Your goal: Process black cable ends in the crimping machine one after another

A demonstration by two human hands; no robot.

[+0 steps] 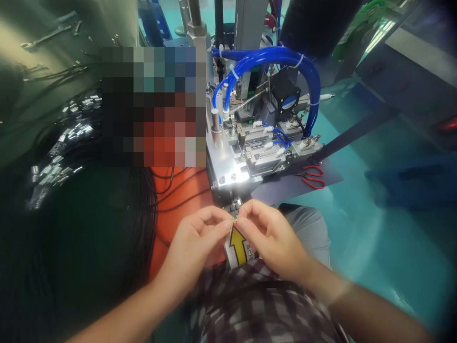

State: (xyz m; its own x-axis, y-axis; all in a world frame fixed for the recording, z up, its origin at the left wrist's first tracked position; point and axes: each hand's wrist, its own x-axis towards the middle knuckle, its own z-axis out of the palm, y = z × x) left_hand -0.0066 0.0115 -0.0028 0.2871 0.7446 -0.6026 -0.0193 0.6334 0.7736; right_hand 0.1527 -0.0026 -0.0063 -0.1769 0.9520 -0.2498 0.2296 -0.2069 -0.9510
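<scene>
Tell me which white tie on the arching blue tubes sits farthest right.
The tie round the descending right-hand end of the blue tubes; the others sit higher, farther left.

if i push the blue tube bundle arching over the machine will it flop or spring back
The blue tube bundle would probably flex and spring back, as it holds a high arch. White ties gather it, so its tubes would likely shift together. It may resist being pulled away, since it appears attached to the machine.
</scene>
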